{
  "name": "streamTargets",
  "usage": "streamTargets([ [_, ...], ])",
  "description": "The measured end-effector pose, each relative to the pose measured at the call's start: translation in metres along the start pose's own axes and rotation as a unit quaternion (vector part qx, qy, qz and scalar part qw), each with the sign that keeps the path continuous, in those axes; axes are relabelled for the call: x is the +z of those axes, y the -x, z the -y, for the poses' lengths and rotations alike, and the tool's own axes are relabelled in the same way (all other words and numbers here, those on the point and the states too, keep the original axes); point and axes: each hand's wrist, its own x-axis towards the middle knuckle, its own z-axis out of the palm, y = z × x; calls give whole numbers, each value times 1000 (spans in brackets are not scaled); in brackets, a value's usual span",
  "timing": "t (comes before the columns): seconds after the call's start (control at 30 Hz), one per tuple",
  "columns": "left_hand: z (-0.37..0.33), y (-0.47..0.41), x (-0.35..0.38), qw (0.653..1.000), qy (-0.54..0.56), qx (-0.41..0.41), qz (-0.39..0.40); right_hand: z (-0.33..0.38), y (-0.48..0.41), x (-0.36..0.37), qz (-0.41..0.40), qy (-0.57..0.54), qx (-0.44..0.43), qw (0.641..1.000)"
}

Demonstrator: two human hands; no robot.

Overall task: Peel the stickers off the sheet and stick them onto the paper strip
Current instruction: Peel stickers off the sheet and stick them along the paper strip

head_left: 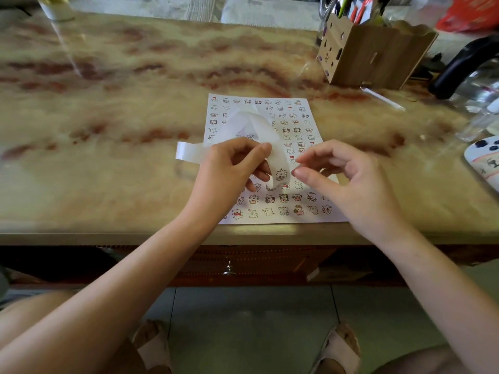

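Just left of the right hand, a white paper strip arches up over the sticker sheet, which lies flat on the worktop beneath both hands. The sheet shows rows of small cartoon animals, with no readable words. At the far right a white object bears characters too blurred to read. The left hand grips the strip, thumb on top and fingers curled under. One sticker sits on the strip by its fingertips. The right hand's thumb and forefinger nearly meet beside that sticker; I cannot tell whether they pinch anything. A wooden pen holder stands beyond on the marbled beige-and-red top, and the floor below is tiled.
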Motion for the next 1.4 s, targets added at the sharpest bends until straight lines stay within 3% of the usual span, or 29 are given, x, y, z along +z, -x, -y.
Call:
streamTargets([
  [0.33, -1, 2, 2, 1000, -2, 9, 2, 2, 0, 15, -27, -28, 6, 999],
  [0.53, -7, 4, 4, 999, 0, -9, 46, -2, -3, 14, -44, -65, 12, 997],
  [0.7, -11, 5, 3, 997, 48, -30, 51, -3, -4, 13, -53, -88, 12, 995],
  [1.4, -8, 7, 5, 998, 11, -17, 57, -2, -3, 14, -72, -32, -44, 996],
])
